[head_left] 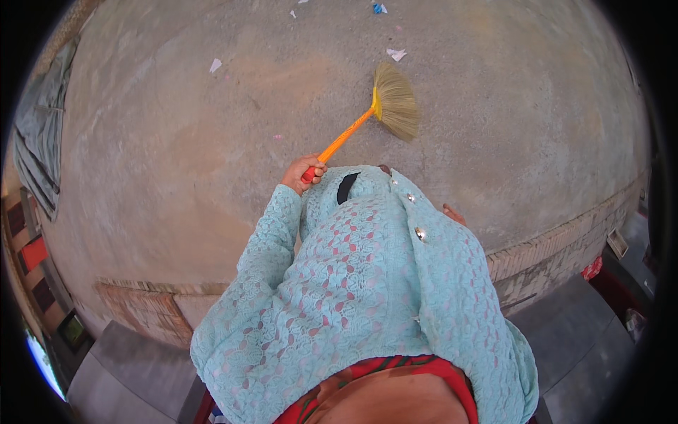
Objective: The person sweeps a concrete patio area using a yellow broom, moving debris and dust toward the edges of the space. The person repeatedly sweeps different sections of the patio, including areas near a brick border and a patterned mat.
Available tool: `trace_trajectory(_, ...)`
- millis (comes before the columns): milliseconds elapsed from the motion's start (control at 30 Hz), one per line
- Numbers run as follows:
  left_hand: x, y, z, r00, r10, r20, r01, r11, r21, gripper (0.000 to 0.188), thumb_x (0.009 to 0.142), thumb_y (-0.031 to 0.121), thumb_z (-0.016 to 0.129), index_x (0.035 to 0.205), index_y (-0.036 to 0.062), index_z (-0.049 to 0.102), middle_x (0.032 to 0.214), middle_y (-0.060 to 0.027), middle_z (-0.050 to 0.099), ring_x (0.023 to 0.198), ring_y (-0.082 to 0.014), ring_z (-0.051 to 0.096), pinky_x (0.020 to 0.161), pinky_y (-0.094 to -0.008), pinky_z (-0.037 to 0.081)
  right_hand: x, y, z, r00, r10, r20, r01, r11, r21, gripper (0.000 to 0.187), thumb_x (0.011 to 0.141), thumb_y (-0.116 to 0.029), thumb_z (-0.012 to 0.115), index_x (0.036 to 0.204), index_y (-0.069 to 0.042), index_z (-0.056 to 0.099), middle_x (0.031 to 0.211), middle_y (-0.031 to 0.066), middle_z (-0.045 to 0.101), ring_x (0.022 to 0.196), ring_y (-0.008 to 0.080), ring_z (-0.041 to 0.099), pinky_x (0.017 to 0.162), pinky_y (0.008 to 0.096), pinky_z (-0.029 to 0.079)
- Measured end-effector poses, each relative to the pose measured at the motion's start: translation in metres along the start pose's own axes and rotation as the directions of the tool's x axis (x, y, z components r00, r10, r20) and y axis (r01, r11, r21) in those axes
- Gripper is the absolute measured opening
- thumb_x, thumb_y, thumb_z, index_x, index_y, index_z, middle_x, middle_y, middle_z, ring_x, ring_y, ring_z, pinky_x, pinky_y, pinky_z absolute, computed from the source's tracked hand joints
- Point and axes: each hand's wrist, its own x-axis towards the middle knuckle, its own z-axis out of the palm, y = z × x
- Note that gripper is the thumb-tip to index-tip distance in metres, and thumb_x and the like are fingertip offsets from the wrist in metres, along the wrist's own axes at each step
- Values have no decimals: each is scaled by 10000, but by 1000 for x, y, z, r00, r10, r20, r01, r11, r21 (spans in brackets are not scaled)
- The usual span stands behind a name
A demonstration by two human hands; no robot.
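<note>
In the head view, a broom (347, 139) lies across the upper middle, its fan of fine, straw-coloured bristles (397, 102) at 1 o'clock from the centre, seen over rough, grey-brown concrete ground (522, 120) with sandy, reddish patches. The slim, round handle is glossy orange, red at its near end, and meets the bristles in a yellow collar (377, 104). Of the hands, the left hand (304, 174), just off centre toward 10 o'clock, is curled closed around the red end; the right hand (453, 214), at 3 o'clock, shows only a few fingers past the garment, so whether it is spread or closed, I cannot tell. The broom's long axis runs from the left hand toward between 1 and 2 o'clock, while the bristles splay from 12 round to past 4. A pale turquoise, lacy knit cardigan (339, 283) with shiny round buttons fills the lower middle. Thin, creased white scraps lie near 11 o'clock (215, 65) and between 12 and 1 (397, 54); a wrinkled grey sheet (42, 134) hangs between 9 and 10.
</note>
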Motion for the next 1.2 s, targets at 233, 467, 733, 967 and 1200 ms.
trace_trajectory(233,-107,34,-28,945,220,-242,-194,973,128,555,680,-23,482,1204,5,300,644,-68,465,436,-85,435,329,-199,338,16,6,11,996,-85,-18,78,971,-226,451,838,-180,466,1226,23,358,880,131,595,753,176,573,701,281,456)
trace_trajectory(467,-195,52,-4,900,369,-231,-322,921,217,578,683,-11,479,1229,24,291,654,-55,459,411,-73,423,330,-206,384,28,9,10,999,-38,-7,37,995,-90,442,824,-160,477,1217,18,379,882,108,582,760,159,564,671,264,451)
trace_trajectory(733,-219,40,40,947,310,-91,-296,945,140,637,682,-6,501,1268,25,254,672,-58,442,393,-55,390,314,-182,354,28,6,18,1000,-21,-2,21,996,-91,443,818,-166,475,1222,-7,385,876,99,581,738,143,550,658,257,447)
trace_trajectory(967,-129,24,70,978,33,208,-44,998,48,602,696,-9,507,1251,10,276,728,-99,496,402,-53,392,323,-177,338,30,19,7,998,-65,-5,64,993,-104,437,820,-161,469,1218,-1,386,885,103,584,760,151,555,669,260,450)
trace_trajectory(1200,-29,10,75,985,-84,148,72,994,85,483,710,-28,493,1168,-19,341,697,-90,492,448,-64,437,335,-180,366,35,37,-1,998,-32,-51,31,999,-27,431,820,-137,474,1215,11,383,872,102,586,741,150,560,657,257,450)
